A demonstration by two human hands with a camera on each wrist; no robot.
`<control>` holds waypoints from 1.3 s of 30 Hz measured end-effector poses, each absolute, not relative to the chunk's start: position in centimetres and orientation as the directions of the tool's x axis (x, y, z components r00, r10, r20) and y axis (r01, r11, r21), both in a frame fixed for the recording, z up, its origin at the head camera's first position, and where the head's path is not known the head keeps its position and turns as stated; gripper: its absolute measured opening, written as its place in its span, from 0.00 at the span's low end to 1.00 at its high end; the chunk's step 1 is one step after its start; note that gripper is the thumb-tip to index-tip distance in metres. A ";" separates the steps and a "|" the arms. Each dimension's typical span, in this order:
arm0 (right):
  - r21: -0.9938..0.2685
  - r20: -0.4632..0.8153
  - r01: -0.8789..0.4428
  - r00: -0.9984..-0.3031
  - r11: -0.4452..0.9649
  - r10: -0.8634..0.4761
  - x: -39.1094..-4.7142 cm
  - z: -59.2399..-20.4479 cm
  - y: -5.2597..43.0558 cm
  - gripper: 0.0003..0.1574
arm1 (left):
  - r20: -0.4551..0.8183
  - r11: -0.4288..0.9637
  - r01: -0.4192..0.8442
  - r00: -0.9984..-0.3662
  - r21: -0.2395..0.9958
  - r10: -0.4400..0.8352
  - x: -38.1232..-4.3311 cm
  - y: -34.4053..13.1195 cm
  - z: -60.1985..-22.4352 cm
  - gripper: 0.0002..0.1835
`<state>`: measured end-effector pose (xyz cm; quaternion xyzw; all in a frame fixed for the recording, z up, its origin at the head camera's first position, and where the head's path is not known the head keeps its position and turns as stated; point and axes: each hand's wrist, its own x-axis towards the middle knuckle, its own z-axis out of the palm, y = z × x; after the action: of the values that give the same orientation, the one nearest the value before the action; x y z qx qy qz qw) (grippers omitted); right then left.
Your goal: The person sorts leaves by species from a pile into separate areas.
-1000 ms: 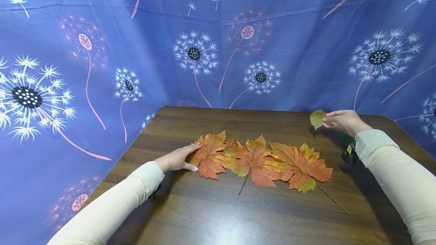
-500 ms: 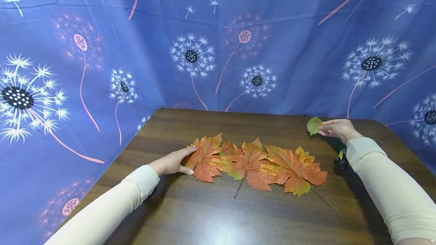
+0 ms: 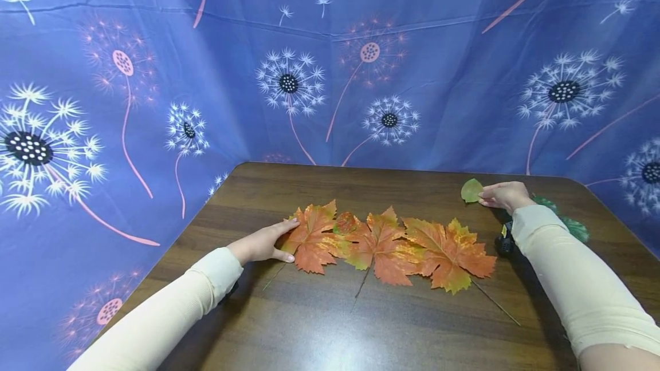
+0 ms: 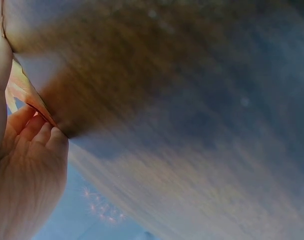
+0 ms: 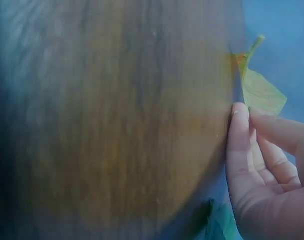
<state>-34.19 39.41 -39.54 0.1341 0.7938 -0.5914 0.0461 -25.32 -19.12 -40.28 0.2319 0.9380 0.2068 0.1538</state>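
Observation:
Three large orange maple leaves lie in a row on the table: a left leaf (image 3: pixel 311 239), a middle leaf (image 3: pixel 380 245) and a right leaf (image 3: pixel 454 256). Their thin stems point toward the near side. My left hand (image 3: pixel 263 243) rests at the outer edge of the left leaf, thumb spread from the fingers. At the back right my right hand (image 3: pixel 505 194) pinches a small yellow-green leaf (image 3: pixel 471 190) between thumb and fingertips. The right wrist view shows this leaf (image 5: pixel 264 92) bent, beyond the fingertips. A small round orange-red leaf (image 3: pixel 345 223) sits between the left and middle leaves.
Dark green leaves (image 3: pixel 574 229) lie on the right, partly hidden behind the right forearm. A brown wooden table (image 3: pixel 330 308) has rounded far corners. Behind it hangs a blue cloth (image 3: pixel 227 73) with a dandelion print.
My right hand has moved a little left and nearer with the small leaf, and green leaves have come into sight behind the forearm. The left hand stays on its leaf. The head view shifted slightly.

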 end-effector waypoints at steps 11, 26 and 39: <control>-0.915 -0.225 0.294 -0.941 0.277 0.253 -34.7 -39.7 38.8 0.21 | -0.193 0.806 0.364 -0.847 0.467 0.495 -25.1 -18.9 -40.1 0.49; -0.923 -0.162 0.200 -0.977 0.328 0.140 -32.5 -35.8 39.4 0.07 | -0.185 0.799 0.377 -0.843 0.469 0.506 -25.2 -19.0 -40.2 0.49; -0.953 -0.161 0.159 -0.987 0.257 0.016 -32.8 -34.1 36.8 0.19 | -0.180 0.803 0.385 -0.843 0.455 0.507 -25.3 -19.1 -40.5 0.49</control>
<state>-32.80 36.77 -34.07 0.0554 0.7907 -0.6069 0.0590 -25.33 -19.13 -40.53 0.2378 0.9378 0.2053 0.1481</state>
